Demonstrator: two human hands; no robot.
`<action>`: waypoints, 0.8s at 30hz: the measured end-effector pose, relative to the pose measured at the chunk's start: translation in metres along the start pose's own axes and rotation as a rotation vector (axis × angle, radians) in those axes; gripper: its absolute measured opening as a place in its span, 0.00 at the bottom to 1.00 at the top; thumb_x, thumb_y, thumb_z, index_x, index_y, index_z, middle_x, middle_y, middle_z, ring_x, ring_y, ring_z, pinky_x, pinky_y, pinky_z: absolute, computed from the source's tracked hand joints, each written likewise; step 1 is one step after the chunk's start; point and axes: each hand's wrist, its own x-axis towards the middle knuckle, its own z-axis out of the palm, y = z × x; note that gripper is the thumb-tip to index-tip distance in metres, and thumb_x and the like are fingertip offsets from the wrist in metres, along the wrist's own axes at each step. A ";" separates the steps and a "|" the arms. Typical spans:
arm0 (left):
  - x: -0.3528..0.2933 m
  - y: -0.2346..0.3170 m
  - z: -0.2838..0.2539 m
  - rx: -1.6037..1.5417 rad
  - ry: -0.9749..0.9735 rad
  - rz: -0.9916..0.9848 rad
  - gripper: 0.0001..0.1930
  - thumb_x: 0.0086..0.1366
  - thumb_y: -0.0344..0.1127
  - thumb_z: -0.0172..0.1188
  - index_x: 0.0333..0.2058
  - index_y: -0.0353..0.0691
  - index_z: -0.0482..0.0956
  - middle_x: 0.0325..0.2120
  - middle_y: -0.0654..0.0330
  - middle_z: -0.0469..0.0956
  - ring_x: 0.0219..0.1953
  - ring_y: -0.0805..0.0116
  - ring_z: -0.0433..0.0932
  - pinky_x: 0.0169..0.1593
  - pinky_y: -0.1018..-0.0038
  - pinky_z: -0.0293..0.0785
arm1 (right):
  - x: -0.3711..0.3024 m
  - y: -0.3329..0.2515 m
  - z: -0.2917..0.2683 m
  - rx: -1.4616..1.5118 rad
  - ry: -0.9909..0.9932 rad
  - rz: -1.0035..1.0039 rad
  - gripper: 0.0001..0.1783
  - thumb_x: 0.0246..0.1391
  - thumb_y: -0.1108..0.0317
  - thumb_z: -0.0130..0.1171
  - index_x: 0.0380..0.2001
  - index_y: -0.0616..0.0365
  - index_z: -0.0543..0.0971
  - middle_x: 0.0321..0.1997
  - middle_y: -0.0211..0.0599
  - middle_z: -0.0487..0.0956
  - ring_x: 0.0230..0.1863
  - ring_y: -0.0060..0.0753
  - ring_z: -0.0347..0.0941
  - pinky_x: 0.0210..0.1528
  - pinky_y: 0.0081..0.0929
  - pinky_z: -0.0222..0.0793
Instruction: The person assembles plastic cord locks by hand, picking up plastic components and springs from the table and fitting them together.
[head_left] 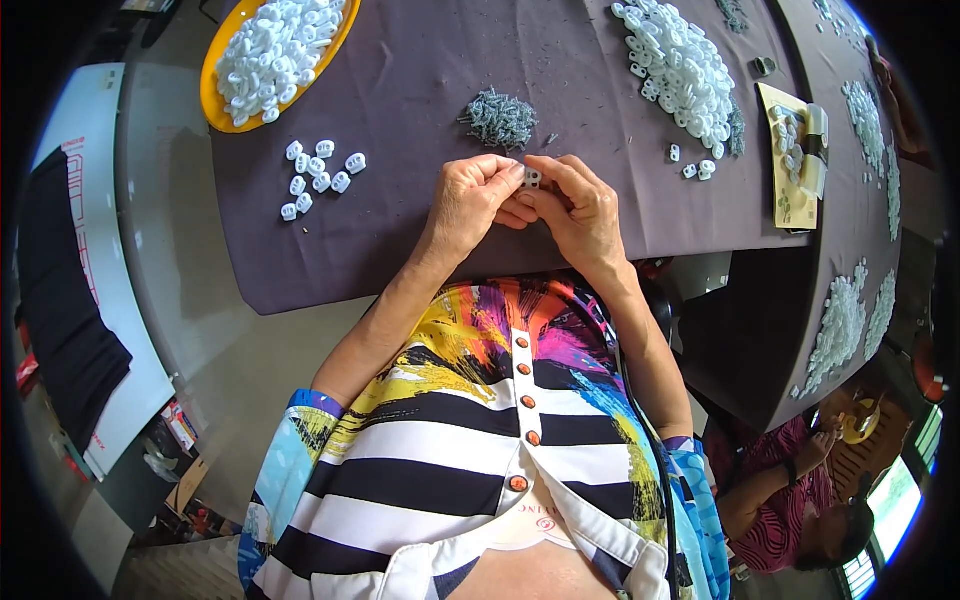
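Note:
Close to the table's front edge, my left hand and my right hand meet with fingers pinched together. Between their fingertips is a small white plastic piece with dark holes in its face. Whether the left fingertips also grip a screw or nail is hidden. Just beyond my hands lies a pile of small grey screws or nails, with a loose one or two beside it. Several similar white plastic pieces are spread on the cloth to my left.
An orange-yellow tray heaped with white pieces stands at the far left. Another white heap lies at the far right. Past it are a cardboard sheet and a second table with piles. At lower right sits another person.

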 end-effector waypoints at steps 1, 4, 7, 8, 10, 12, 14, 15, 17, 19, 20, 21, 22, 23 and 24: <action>0.000 0.000 0.000 0.004 -0.002 0.002 0.12 0.62 0.35 0.49 0.32 0.31 0.75 0.23 0.56 0.77 0.23 0.68 0.78 0.26 0.77 0.77 | 0.000 0.000 0.000 -0.009 -0.001 -0.008 0.16 0.42 0.78 0.57 0.39 0.60 0.75 0.27 0.33 0.73 0.28 0.23 0.71 0.30 0.18 0.67; 0.001 0.000 -0.001 0.004 -0.007 0.005 0.12 0.62 0.35 0.49 0.33 0.31 0.75 0.23 0.56 0.77 0.23 0.68 0.78 0.27 0.78 0.77 | 0.001 0.002 0.001 -0.020 0.002 -0.033 0.15 0.42 0.78 0.56 0.38 0.60 0.75 0.28 0.35 0.73 0.28 0.26 0.73 0.31 0.19 0.68; 0.000 -0.002 -0.001 0.008 -0.014 0.018 0.12 0.62 0.35 0.49 0.34 0.31 0.75 0.24 0.56 0.77 0.23 0.69 0.78 0.27 0.78 0.77 | 0.001 0.004 0.002 -0.028 0.009 -0.055 0.14 0.42 0.78 0.56 0.37 0.61 0.75 0.28 0.35 0.74 0.29 0.28 0.73 0.31 0.20 0.68; -0.001 -0.002 -0.001 0.016 -0.017 0.030 0.12 0.62 0.35 0.49 0.34 0.31 0.75 0.24 0.56 0.77 0.23 0.69 0.78 0.27 0.78 0.77 | 0.001 0.004 0.002 -0.032 0.013 -0.061 0.14 0.42 0.78 0.56 0.37 0.61 0.75 0.28 0.36 0.74 0.29 0.28 0.73 0.31 0.20 0.68; -0.001 -0.002 0.000 0.015 -0.014 0.036 0.12 0.62 0.35 0.49 0.34 0.31 0.75 0.24 0.56 0.77 0.23 0.69 0.78 0.27 0.78 0.77 | 0.001 0.004 0.002 -0.031 0.012 -0.055 0.14 0.42 0.77 0.56 0.37 0.60 0.75 0.27 0.35 0.74 0.29 0.28 0.73 0.31 0.20 0.68; -0.002 -0.001 0.000 0.014 -0.011 0.042 0.12 0.62 0.35 0.49 0.35 0.31 0.75 0.24 0.56 0.77 0.23 0.69 0.78 0.27 0.78 0.77 | 0.001 0.004 0.002 -0.030 0.012 -0.050 0.14 0.43 0.77 0.56 0.37 0.60 0.75 0.27 0.35 0.74 0.29 0.28 0.73 0.31 0.20 0.68; -0.001 0.002 0.000 0.043 -0.022 0.018 0.11 0.62 0.35 0.49 0.34 0.31 0.75 0.24 0.56 0.77 0.23 0.69 0.78 0.27 0.78 0.77 | 0.000 0.004 0.001 -0.018 0.006 -0.017 0.14 0.43 0.77 0.56 0.37 0.61 0.75 0.29 0.36 0.74 0.29 0.28 0.73 0.32 0.20 0.68; -0.001 0.001 0.000 0.043 -0.021 0.018 0.11 0.62 0.35 0.49 0.34 0.31 0.75 0.24 0.56 0.77 0.23 0.69 0.78 0.27 0.78 0.77 | 0.000 0.005 0.002 -0.018 0.006 -0.017 0.14 0.43 0.77 0.56 0.37 0.61 0.75 0.29 0.36 0.74 0.29 0.28 0.73 0.32 0.20 0.68; 0.000 0.000 0.000 0.030 -0.020 0.006 0.11 0.62 0.34 0.49 0.34 0.31 0.75 0.23 0.57 0.77 0.23 0.69 0.78 0.27 0.78 0.77 | 0.000 0.006 0.003 -0.036 0.035 -0.056 0.14 0.43 0.77 0.56 0.37 0.61 0.75 0.31 0.36 0.74 0.30 0.28 0.73 0.32 0.20 0.68; 0.000 0.000 -0.001 0.047 -0.029 0.011 0.12 0.63 0.35 0.49 0.34 0.31 0.75 0.23 0.57 0.77 0.23 0.69 0.78 0.27 0.78 0.77 | 0.001 0.006 0.003 -0.058 0.044 -0.094 0.14 0.43 0.77 0.56 0.37 0.61 0.75 0.32 0.37 0.74 0.30 0.29 0.74 0.32 0.21 0.68; 0.000 -0.001 -0.001 0.065 -0.039 0.016 0.12 0.63 0.35 0.49 0.33 0.31 0.75 0.23 0.57 0.77 0.23 0.69 0.78 0.27 0.78 0.77 | 0.001 0.006 0.002 -0.081 0.054 -0.131 0.13 0.43 0.77 0.55 0.37 0.61 0.75 0.33 0.37 0.74 0.31 0.29 0.74 0.33 0.21 0.69; 0.000 -0.001 -0.002 0.064 -0.039 0.015 0.12 0.63 0.35 0.49 0.33 0.31 0.75 0.23 0.57 0.77 0.23 0.69 0.78 0.27 0.78 0.77 | 0.001 0.006 0.002 -0.082 0.053 -0.130 0.13 0.43 0.77 0.55 0.37 0.61 0.75 0.33 0.37 0.74 0.31 0.29 0.74 0.33 0.21 0.69; 0.001 -0.001 -0.004 0.071 -0.059 -0.001 0.12 0.63 0.35 0.48 0.34 0.31 0.75 0.23 0.56 0.77 0.23 0.69 0.78 0.27 0.78 0.77 | 0.001 0.005 0.000 -0.064 0.019 -0.109 0.13 0.43 0.77 0.55 0.37 0.62 0.75 0.33 0.38 0.74 0.31 0.30 0.74 0.33 0.21 0.69; 0.002 -0.001 -0.004 0.079 -0.080 -0.016 0.12 0.63 0.35 0.48 0.34 0.31 0.74 0.23 0.56 0.77 0.22 0.69 0.78 0.27 0.78 0.77 | 0.001 0.004 0.000 -0.045 -0.015 -0.088 0.13 0.44 0.76 0.55 0.37 0.62 0.75 0.33 0.38 0.74 0.31 0.31 0.74 0.33 0.22 0.69; 0.002 -0.001 -0.004 0.079 -0.078 -0.016 0.12 0.63 0.35 0.48 0.34 0.31 0.74 0.23 0.56 0.77 0.22 0.69 0.78 0.27 0.78 0.77 | 0.001 0.004 0.000 -0.045 -0.016 -0.088 0.13 0.44 0.76 0.55 0.37 0.62 0.75 0.33 0.38 0.74 0.31 0.31 0.74 0.33 0.22 0.69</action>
